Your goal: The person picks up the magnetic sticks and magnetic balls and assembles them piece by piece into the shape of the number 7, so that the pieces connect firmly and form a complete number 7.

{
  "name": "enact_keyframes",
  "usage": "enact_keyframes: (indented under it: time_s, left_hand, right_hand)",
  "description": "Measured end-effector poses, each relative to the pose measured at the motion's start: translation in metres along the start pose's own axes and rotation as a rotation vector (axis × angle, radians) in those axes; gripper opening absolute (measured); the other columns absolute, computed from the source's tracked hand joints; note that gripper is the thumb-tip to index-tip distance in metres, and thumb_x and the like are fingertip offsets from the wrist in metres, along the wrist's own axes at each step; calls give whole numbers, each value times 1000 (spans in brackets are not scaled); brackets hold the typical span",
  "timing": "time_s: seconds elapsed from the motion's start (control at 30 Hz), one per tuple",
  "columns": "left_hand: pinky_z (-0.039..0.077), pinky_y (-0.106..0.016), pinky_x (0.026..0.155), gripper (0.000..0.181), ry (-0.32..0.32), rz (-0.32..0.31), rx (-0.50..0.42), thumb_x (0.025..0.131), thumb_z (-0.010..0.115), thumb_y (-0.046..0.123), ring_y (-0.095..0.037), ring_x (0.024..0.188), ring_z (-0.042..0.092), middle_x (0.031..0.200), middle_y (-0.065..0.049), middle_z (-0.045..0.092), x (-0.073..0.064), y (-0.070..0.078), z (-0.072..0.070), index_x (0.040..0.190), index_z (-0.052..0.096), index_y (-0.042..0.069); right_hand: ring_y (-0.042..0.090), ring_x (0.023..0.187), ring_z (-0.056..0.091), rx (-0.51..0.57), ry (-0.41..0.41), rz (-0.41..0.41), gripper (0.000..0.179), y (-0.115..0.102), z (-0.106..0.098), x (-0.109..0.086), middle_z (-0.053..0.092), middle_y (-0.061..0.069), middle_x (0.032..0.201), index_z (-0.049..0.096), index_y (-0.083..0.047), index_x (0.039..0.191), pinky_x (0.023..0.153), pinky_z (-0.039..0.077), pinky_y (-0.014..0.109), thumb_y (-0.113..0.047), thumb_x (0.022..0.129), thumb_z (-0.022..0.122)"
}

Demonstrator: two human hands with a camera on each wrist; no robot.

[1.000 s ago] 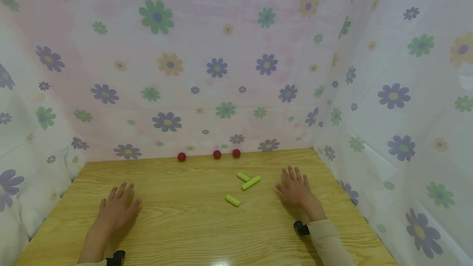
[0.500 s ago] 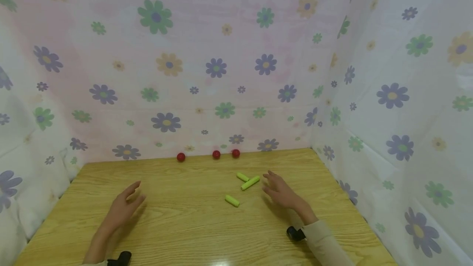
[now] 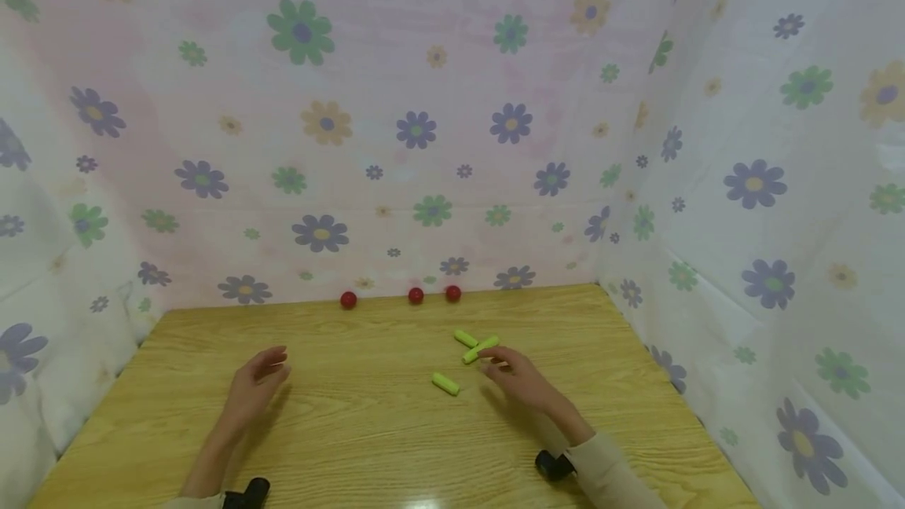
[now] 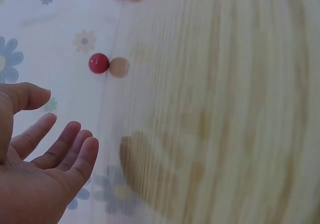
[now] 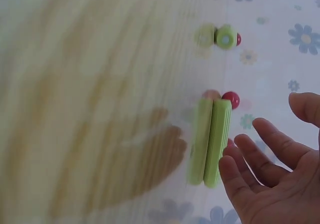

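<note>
Flowered cloth (image 3: pixel 382 93) walls in the wood-grained bench (image 3: pixel 339 434). Of the two hands, the left hand (image 3: pixel 254 387) is well apart, left of the long green stick (image 3: pixel 484 345), fingers loosely bent, holding nothing; the right hand (image 3: pixel 522 379) is far nearer, just right of the stick and on its near side, thumb and fingers parted and slightly curved, grasping nothing, though whether a fingertip touches it cannot be told. The stick's long axis slants from near left to far right. One short green stick (image 3: pixel 465 338) crowds its far side; a second short green stick (image 3: pixel 445 383) lies nearer the person, to its left. Three red balls (image 3: pixel 415 295) sit beyond it, leftward, out of the way.
</note>
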State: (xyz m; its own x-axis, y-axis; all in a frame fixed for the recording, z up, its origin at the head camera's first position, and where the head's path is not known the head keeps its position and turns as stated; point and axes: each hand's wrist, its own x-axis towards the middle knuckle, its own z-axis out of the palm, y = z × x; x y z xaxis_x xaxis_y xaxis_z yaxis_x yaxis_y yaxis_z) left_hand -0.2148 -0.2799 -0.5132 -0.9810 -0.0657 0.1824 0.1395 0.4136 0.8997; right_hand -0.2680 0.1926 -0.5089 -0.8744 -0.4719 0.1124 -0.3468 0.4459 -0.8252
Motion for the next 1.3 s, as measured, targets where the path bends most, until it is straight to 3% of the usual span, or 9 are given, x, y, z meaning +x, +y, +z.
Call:
enact_keyframes:
  time_s: [0.1,0.2,0.43,0.57,0.73,1.0,1.3]
  left_hand:
    - [47,-9,86,44,1,-6,5,106,55,12,6,108,52,138,-32,54,2,4,7,144,48,-9]
    - [47,-10,86,44,-9,-29,-3,107,54,14,10,106,50,140,-30,53,3,6,13,145,48,-8]
    - [50,-13,86,42,-7,-57,-59,106,55,13,12,103,51,138,-29,55,7,5,29,143,50,-6]
    - [49,-12,86,39,26,-69,-80,106,55,10,4,105,56,136,-29,57,11,8,41,141,53,-7]
    - [47,-10,86,37,56,-84,-92,105,55,7,-19,115,60,135,-27,58,18,13,51,139,54,-7]
    - [47,-9,85,35,71,-106,-82,104,55,7,-16,111,60,132,-26,60,31,12,57,136,56,-7]
    - [44,-8,84,39,70,-141,-93,105,52,8,-31,121,56,136,-26,57,44,7,58,142,51,-5]
  right_hand:
    - [37,121,58,5,-43,7,44,-2,6,1,60,22,135,55,4,140,101,49,51,-25,108,53]
    - [35,120,59,-5,-74,0,45,-3,11,2,62,20,134,56,4,139,100,49,48,-27,108,53]
    - [32,112,63,-12,-115,-20,40,-7,20,2,64,21,131,57,7,136,95,53,37,-20,107,55]
    - [29,110,65,-49,-131,-28,39,-13,23,6,66,18,127,60,6,135,93,54,35,-20,105,58]
    - [26,107,64,-77,-156,-22,39,-19,29,14,68,16,123,61,6,134,91,54,33,-17,103,61]
    - [28,106,65,-79,-184,-50,39,-18,36,24,68,15,124,62,5,132,88,54,32,-10,97,68]
    - [13,98,64,-114,-184,-39,36,-17,41,31,69,10,120,66,-1,127,83,53,27,-8,93,73]
